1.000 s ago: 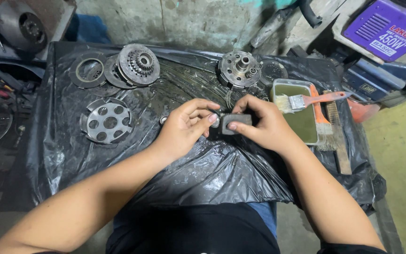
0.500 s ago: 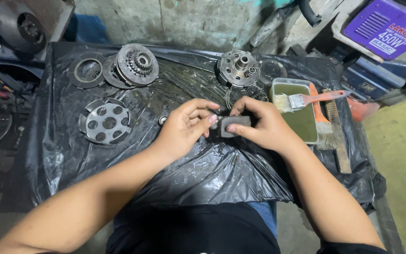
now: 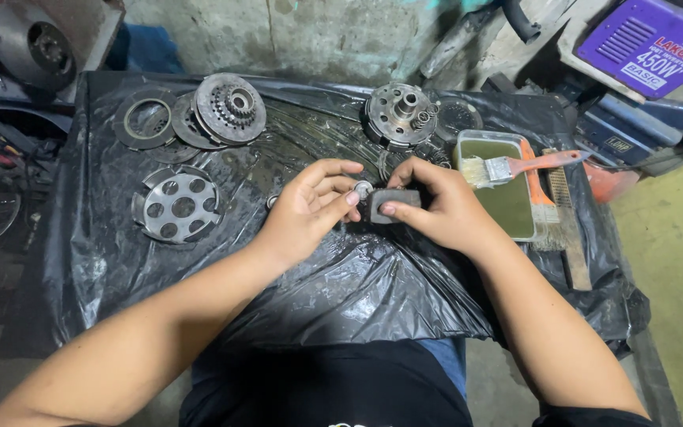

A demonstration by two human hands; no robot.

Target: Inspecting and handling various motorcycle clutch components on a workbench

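I see my right hand (image 3: 444, 209) pinching a small grey block (image 3: 395, 204) at the middle of the black sheet (image 3: 357, 285), steadying it while my left hand (image 3: 310, 209) presses a small round metal part (image 3: 363, 189) against its end with closed fingertips. Clutch parts lie spread behind within reach. A purple box (image 3: 650, 43) with a white label sits top right, beside a tray (image 3: 507, 205) and brush (image 3: 515, 168).
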